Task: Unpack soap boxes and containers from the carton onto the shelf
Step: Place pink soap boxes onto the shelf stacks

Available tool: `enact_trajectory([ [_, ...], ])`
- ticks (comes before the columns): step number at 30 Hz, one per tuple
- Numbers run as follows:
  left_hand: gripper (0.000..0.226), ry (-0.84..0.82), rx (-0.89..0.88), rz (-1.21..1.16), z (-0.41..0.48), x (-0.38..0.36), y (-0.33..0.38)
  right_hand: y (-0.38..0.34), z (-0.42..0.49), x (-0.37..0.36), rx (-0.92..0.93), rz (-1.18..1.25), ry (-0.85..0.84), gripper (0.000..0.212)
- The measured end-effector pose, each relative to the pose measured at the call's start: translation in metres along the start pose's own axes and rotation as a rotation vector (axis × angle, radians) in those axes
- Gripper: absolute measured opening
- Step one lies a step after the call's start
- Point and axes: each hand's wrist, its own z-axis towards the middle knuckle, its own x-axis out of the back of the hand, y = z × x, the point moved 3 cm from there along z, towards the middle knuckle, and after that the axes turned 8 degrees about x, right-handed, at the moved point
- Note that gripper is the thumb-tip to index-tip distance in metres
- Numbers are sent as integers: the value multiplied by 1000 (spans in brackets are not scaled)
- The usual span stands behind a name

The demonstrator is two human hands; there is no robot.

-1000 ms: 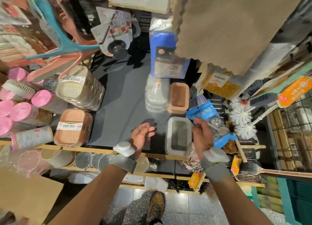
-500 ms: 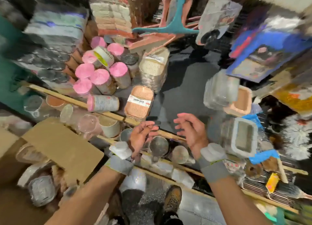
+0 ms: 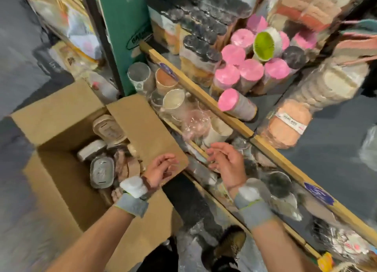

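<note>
An open brown carton (image 3: 61, 112) stands on the floor at lower left. Inside lie several soap boxes, among them a grey one (image 3: 101, 171) and a beige one (image 3: 109, 130). My left hand (image 3: 161, 169) hovers over the carton's right flap, fingers loosely curled and holding nothing. My right hand (image 3: 226, 162) hangs empty in front of the shelf's lower tier, fingers relaxed. On the dark shelf (image 3: 336, 149) to the right stands an orange wrapped soap box stack (image 3: 285, 124) and a cream stack (image 3: 330, 84) behind it.
Pink-lidded canisters (image 3: 240, 71) crowd the shelf's left part behind a wooden front rail (image 3: 204, 94). Cups and clear containers (image 3: 175, 102) fill the lower tier. A green post (image 3: 122, 37) rises beside the carton. My shoe (image 3: 230, 241) is on the floor below.
The view has swung left and down from the shelf to the carton. Both hands came away from the shelf, empty, and now hang near the carton's right flap.
</note>
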Motion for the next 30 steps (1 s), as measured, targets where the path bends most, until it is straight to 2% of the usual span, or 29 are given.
enact_trajectory([
  [6, 22, 201, 62, -35, 22, 99, -36, 32, 14, -87, -58, -94, -181, 34],
  [11, 26, 397, 146, 78, 47, 180, -74, 72, 24, -147, -161, -183, -250, 20],
  [13, 22, 466, 160, 156, 59, 210, -92, 92, 28, -167, -214, -225, -274, 23],
  [17, 10, 584, 231, 169, 69, 245, -112, 119, 35, -195, -299, -260, -335, 24],
  [21, 28, 565, 285, 258, 90, 263, -125, 140, 42, -215, -371, -282, -378, 24],
  [24, 32, 555, 313, 319, 110, 267, -128, 151, 49, -220, -416, -302, -409, 20],
  [30, 38, 428, 384, 492, 151, 268, -137, 170, 60, -230, -460, -323, -452, 19],
])
